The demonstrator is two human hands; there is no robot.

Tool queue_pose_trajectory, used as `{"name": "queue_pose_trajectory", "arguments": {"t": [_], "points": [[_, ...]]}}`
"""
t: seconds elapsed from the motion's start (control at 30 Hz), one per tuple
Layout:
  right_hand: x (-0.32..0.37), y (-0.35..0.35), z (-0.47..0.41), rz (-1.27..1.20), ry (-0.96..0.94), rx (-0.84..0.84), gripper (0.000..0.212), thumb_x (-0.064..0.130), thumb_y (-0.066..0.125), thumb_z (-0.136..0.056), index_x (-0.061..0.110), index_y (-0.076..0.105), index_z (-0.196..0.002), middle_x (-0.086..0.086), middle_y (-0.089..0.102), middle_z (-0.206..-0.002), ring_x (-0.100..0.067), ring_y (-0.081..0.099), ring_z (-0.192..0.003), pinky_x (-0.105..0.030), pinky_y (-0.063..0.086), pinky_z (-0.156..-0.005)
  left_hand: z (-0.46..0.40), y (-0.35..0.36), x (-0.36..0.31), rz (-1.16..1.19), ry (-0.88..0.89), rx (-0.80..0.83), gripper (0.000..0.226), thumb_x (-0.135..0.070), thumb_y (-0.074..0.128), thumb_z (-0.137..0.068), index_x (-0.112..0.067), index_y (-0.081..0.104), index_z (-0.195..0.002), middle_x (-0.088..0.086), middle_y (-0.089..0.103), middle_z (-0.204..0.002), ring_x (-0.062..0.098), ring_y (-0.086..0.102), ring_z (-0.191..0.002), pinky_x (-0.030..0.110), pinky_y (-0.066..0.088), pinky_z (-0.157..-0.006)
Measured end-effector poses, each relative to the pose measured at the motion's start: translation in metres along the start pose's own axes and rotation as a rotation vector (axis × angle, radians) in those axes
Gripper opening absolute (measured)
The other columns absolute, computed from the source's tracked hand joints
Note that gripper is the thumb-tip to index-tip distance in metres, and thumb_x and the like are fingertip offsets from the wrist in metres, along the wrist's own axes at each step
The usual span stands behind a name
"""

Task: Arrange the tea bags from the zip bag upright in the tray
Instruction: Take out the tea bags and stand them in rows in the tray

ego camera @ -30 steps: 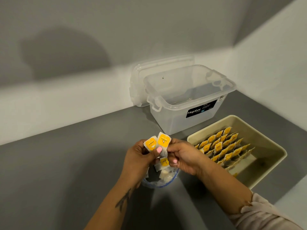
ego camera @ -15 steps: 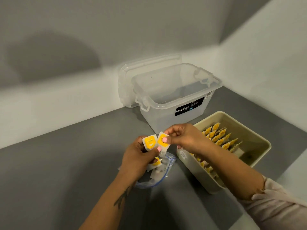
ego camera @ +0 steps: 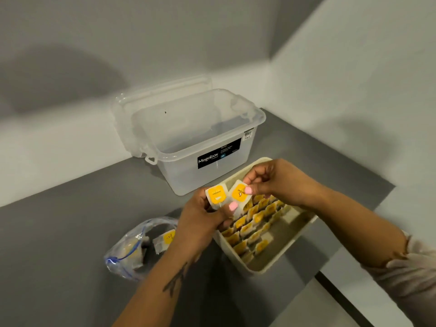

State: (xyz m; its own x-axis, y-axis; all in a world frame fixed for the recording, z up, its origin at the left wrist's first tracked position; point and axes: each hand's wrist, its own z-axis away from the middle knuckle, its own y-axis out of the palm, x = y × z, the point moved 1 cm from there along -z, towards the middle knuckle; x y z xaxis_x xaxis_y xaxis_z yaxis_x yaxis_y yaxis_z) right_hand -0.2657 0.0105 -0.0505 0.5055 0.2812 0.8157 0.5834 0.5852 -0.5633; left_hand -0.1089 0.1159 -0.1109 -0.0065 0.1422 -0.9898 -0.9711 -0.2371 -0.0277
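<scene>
- Head view: the left hand (ego camera: 200, 220) is pinching one tea bag (ego camera: 216, 195) between thumb and fingers, holding it upright over the near-left corner of the tray (ego camera: 286, 250).
- The right hand (ego camera: 273, 182) is gripping a second tea bag (ego camera: 239, 193) by its top edge, tilted, touching the first one.
- Below both hands, rows of yellow-labelled tea bags (ego camera: 253, 219) are standing upright in the beige tray; its right part is showing bare floor.
- The zip bag (ego camera: 132, 249) is lying open on the grey table (ego camera: 59, 232), left of the tray, with more tea bags inside.
- A clear storage box (ego camera: 200, 142) is sitting behind the tray, its lid (ego camera: 141, 100) leaning against the wall.
</scene>
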Motion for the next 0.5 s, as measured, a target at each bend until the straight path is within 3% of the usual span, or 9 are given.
{"name": "queue_pose_trajectory", "arguments": {"t": [0.1,0.17,0.23,0.37,0.5], "points": [[-0.014,-0.022,0.006,0.068,-0.021,-0.013,0.01,0.016,0.078,-0.076,0.018,0.073,-0.085,-0.003,0.073,-0.08,-0.009,0.066,-0.069,-0.022,0.053,-0.07,-0.003,0.021,-0.002,0.021,-0.054,-0.004,0.053,-0.047,0.057,-0.075,-0.016,0.055,-0.117,0.006,0.068,-0.11,0.019,0.07,-0.091,0.043,0.055,-0.086],[-0.025,-0.036,0.01,0.111,-0.025,-0.02,0.01,0.019,0.079,-0.075,0.021,0.073,-0.083,-0.005,0.073,-0.083,-0.019,0.069,-0.078,-0.034,0.053,-0.081,-0.006,0.031,-0.001,0.022,-0.086,-0.055,0.04,-0.04,0.051,-0.087,-0.016,0.056,-0.119,0.005,0.068,-0.111,0.019,0.07,-0.09,0.044,0.054,-0.088],[-0.034,-0.045,0.013,0.133,-0.015,-0.013,0.009,0.02,0.079,-0.075,0.023,0.074,-0.082,-0.002,0.073,-0.084,-0.017,0.068,-0.08,-0.034,0.053,-0.083,-0.009,0.037,-0.001,-0.006,-0.084,-0.114,0.029,-0.032,0.047,-0.093,-0.017,0.058,-0.116,0.004,0.068,-0.111,0.019,0.07,-0.089,0.045,0.054,-0.088],[-0.052,-0.05,0.015,0.313,-0.028,0.093,0.007,0.023,0.076,-0.079,0.028,0.073,-0.082,0.013,0.071,-0.08,0.003,0.063,-0.076,-0.022,0.051,-0.079,-0.014,0.045,0.001,-0.059,-0.055,-0.214,0.017,-0.03,0.045,-0.095,-0.025,0.06,-0.1,0.003,0.066,-0.105,0.023,0.067,-0.096,0.046,0.054,-0.088],[-0.069,-0.036,0.011,0.649,-0.046,0.201,0.008,0.03,0.07,-0.082,0.03,0.072,-0.089,0.014,0.07,-0.092,-0.003,0.061,-0.088,-0.03,0.053,-0.082,-0.015,0.048,0.005,-0.071,-0.038,-0.275,0.015,-0.03,0.045,-0.095,-0.032,0.06,-0.092,-0.002,0.067,-0.102,0.021,0.066,-0.096,0.046,0.054,-0.087]]}}
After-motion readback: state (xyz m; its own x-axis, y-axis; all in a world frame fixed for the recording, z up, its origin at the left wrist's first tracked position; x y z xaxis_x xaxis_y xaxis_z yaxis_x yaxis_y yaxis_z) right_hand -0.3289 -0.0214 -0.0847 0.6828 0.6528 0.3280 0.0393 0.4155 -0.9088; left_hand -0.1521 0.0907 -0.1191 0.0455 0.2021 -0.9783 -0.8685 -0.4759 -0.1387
